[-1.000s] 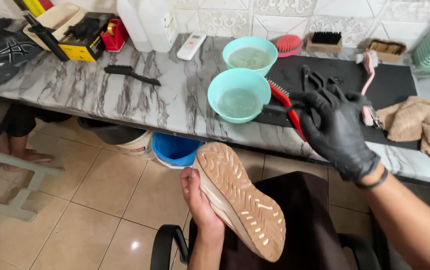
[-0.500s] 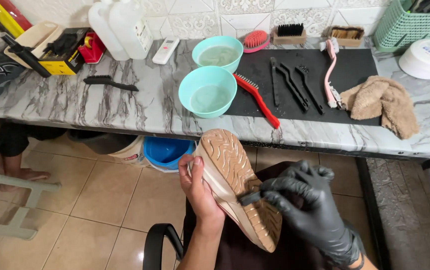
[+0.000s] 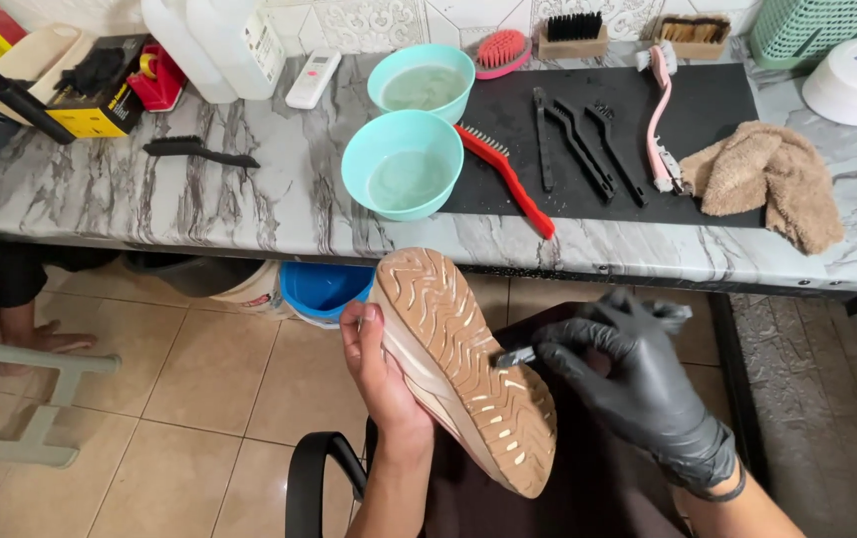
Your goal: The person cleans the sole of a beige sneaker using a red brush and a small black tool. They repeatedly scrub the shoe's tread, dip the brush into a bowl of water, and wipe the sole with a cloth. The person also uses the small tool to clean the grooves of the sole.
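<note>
While the gloved right hand (image 3: 638, 384) is now pressing a small dark brush (image 3: 514, 356) against the sole, having come down from the counter where it was reaching a second ago, I am logging the work as moved from tool picking to scrubbing. Item one: tan shoe (image 3: 463, 364), sole up, tilted, held over the lap; the bare left hand (image 3: 379, 374) is gripping it along the side. Item two: right hand, fingers clenched around the brush handle, bristle end touching the tread near mid-sole. Item three: marble counter (image 3: 249, 199) beyond, carrying two teal bowls (image 3: 404, 164) of water, a red brush (image 3: 508, 179), dark thin brushes on a black mat (image 3: 708, 110), a brown cloth (image 3: 767, 179). Nothing is standing between hands and shoe; a blue bucket (image 3: 324, 289) is sitting under the counter.
</note>
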